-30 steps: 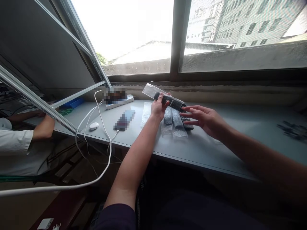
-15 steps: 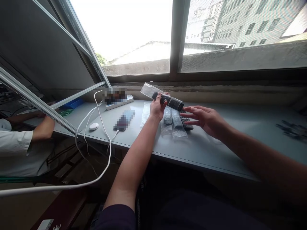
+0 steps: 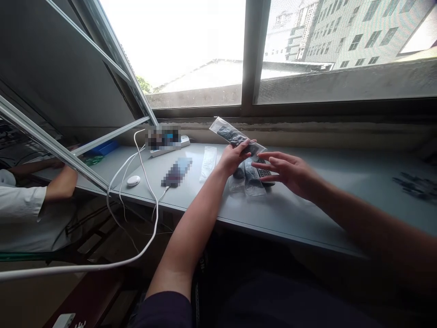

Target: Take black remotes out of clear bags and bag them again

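Observation:
My left hand (image 3: pixel 234 159) grips a black remote control (image 3: pixel 239 140) inside a clear plastic sleeve, which sticks out past my fingers to the upper left. My right hand (image 3: pixel 287 173) hovers open just beyond the hand-held remote, its fingertips close above a black keypad remote (image 3: pixel 264 173) lying on the grey table (image 3: pixel 307 214). Under my left hand lie two more remotes in clear bags (image 3: pixel 239 180) (image 3: pixel 254 183), partly hidden by my wrist and fingers. A flat clear plastic bag (image 3: pixel 208 164) lies to their left.
A power strip (image 3: pixel 170 148) sits by the wall, near a pixelated phone (image 3: pixel 176 172) on a white cable (image 3: pixel 145 182) and a white round object (image 3: pixel 133 181). Behind an open window frame (image 3: pixel 51 141), a co-worker's arm (image 3: pixel 61 184) reaches near a blue tray (image 3: pixel 104 147). Dark items (image 3: pixel 416 187) lie far right.
My left hand has moved right and turned, tilting the sleeved remote more steeply. My right hand has shifted slightly left over the keypad remote.

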Motion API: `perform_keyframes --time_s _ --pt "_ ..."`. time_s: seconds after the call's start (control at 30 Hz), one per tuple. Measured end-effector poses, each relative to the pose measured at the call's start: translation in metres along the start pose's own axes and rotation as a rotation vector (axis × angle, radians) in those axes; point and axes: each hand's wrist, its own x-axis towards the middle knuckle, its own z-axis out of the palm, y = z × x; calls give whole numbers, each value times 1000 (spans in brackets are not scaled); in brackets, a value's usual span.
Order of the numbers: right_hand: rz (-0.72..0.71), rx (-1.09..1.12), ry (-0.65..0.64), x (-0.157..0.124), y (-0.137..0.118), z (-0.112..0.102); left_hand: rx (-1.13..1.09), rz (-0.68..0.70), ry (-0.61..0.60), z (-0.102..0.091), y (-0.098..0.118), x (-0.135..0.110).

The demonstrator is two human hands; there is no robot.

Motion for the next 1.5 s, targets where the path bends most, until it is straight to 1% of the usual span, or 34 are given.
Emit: perform_keyframes --time_s 0.17,0.3,0.43,0.5,0.6,0.8,0.9,1.03,1.17,1.2,1.37,1.5 --pt "-22 -1 -38 -1 2 -1 136 17 -127 -2 -3 -3" --pt "-35 -23 -68 -1 2 1 220 -12 -250 -2 -3 -5" --pt "-46 -46 -80 -1 2 2 251 2 -281 -3 -2 -6" --pt "-54 -52 -75 0 3 1 229 41 -266 -4 0 -7" --pt "-58 -65 -51 0 1 -1 190 86 -211 -5 2 -6" --pt "-68 -63 51 -1 -7 1 166 138 -88 -6 4 -1" --pt "-62 -75 81 -2 -9 4 150 154 -24 -7 3 1" --pt "-55 -92 111 -2 -9 5 127 181 19 -7 1 4" --pt "-51 -91 118 -1 -9 4 117 155 104 -6 -1 7" --pt "-49 -88 119 -1 -9 4 121 146 115 -5 0 7" --pt "-39 -78 117 -2 -9 4 133 138 81 -3 3 1" --pt "-40 -91 122 -1 -8 3 150 108 95 -5 3 1"
